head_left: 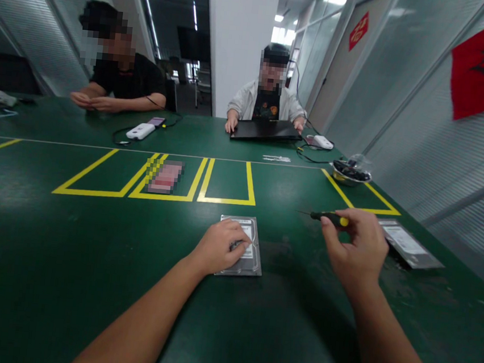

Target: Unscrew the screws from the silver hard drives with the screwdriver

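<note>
A silver hard drive [254,262] with a white label lies flat on the green table in front of me. My left hand [224,245] rests over its left part, thumb and forefinger pinched together; whatever may be between them is too small or hidden to make out. In my right hand [358,244], raised above the table to the right of that drive, is a screwdriver [330,218] with a black and yellow handle. Its thin shaft points left. A second hard drive [411,244] lies beyond my right hand, towards the table's right edge.
A metal bowl [351,174] with dark items stands at the back right. Yellow tape [226,201] marks box shapes on the table; a blurred pinkish item [166,177] lies in one. Across sit two people, one holding a black laptop-like panel [266,130]. White devices [140,131] with cables lie there.
</note>
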